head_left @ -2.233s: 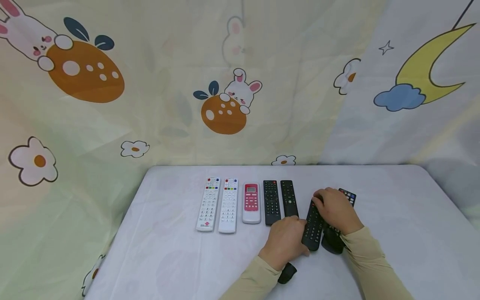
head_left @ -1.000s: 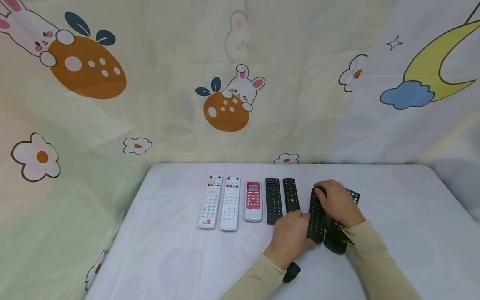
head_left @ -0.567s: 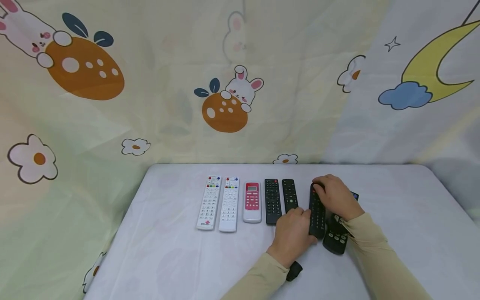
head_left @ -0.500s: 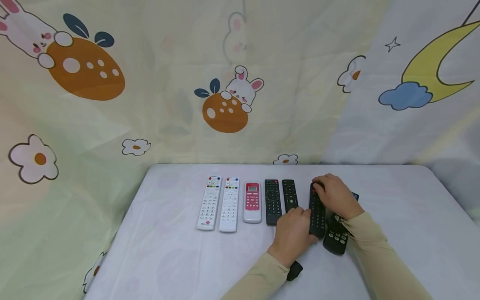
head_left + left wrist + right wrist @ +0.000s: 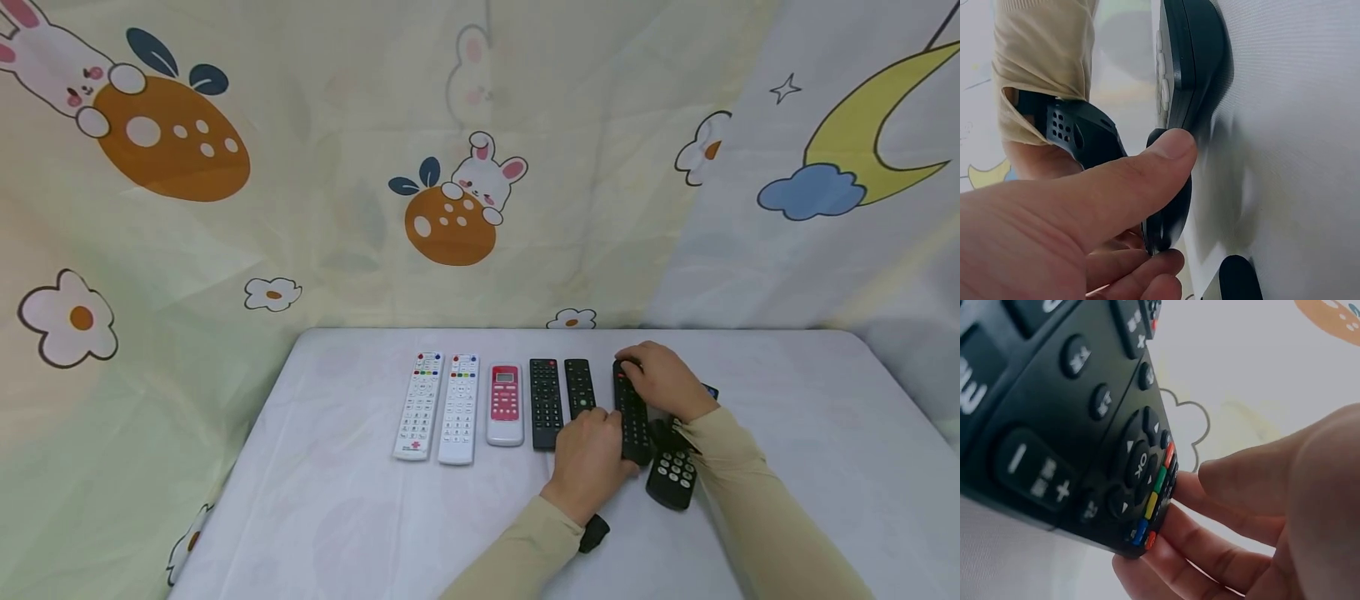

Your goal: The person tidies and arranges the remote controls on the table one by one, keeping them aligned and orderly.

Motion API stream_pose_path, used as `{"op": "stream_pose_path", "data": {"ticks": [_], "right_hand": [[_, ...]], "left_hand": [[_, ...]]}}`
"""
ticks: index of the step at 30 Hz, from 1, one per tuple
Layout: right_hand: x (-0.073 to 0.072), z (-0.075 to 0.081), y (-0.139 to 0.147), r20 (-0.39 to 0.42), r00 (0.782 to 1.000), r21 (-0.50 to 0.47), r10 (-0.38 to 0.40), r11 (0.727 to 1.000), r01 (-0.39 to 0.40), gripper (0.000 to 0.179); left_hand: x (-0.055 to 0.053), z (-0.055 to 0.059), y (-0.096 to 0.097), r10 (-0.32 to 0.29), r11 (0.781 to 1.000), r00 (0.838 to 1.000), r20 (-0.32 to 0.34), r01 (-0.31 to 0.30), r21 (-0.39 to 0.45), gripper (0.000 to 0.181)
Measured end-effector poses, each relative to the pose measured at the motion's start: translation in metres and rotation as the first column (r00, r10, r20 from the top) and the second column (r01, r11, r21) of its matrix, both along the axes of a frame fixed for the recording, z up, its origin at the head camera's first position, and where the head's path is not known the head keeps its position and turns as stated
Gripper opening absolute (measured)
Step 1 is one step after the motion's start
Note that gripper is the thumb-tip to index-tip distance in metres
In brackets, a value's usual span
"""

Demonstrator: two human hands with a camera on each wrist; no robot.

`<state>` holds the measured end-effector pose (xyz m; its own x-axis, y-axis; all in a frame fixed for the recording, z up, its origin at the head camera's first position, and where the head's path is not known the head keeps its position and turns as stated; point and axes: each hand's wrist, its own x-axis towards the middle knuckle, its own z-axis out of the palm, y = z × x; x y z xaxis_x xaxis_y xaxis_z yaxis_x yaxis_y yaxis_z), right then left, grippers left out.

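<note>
A long black remote control lies near the right end of a row of remotes, both hands on it. The right hand pinches its far end; in the right wrist view, thumb and fingertips meet the remote's end beside the coloured buttons. At the near end, the left hand grips it, thumb and fingers on either side in the left wrist view. Another black remote with round pale buttons lies just right, partly hidden under the right wrist. A slim black remote is partly covered by the left hand.
Further left in the row lie a wide black remote, a white remote with a red face and two white remotes, one slim, one at the far left. The white table meets a printed curtain behind.
Both hands have shifted the held black remote toward the back edge of the table. It has turned from leaning right to leaning slightly left, and more of the remote to its right now shows.
</note>
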<state>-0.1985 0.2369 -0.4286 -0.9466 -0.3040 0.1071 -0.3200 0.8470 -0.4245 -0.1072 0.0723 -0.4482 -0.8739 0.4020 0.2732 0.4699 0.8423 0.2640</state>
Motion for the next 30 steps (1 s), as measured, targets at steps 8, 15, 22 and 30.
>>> {"op": "stream_pose_path", "data": {"ticks": [8,15,22,30], "right_hand": [[-0.009,-0.001,-0.003,0.006,0.999,0.003,0.037,0.999,-0.037,0.028],[-0.015,-0.001,-0.008,0.034,0.999,0.037,0.034,0.999,-0.035,0.03],[-0.02,-0.001,-0.011,0.065,0.997,0.045,0.047,0.998,-0.05,0.031],[-0.021,-0.004,-0.013,0.077,0.996,0.043,0.052,0.998,-0.056,0.032]], "left_hand": [[-0.005,-0.002,0.003,0.035,0.999,0.999,0.007,-0.035,0.007,0.056],[-0.009,-0.003,0.005,0.046,0.999,0.998,0.033,-0.047,0.017,0.057],[-0.011,-0.005,0.007,0.061,0.998,0.998,0.015,-0.062,0.007,0.057],[-0.011,-0.006,0.007,0.068,0.998,0.998,-0.001,-0.068,-0.001,0.054]]}}
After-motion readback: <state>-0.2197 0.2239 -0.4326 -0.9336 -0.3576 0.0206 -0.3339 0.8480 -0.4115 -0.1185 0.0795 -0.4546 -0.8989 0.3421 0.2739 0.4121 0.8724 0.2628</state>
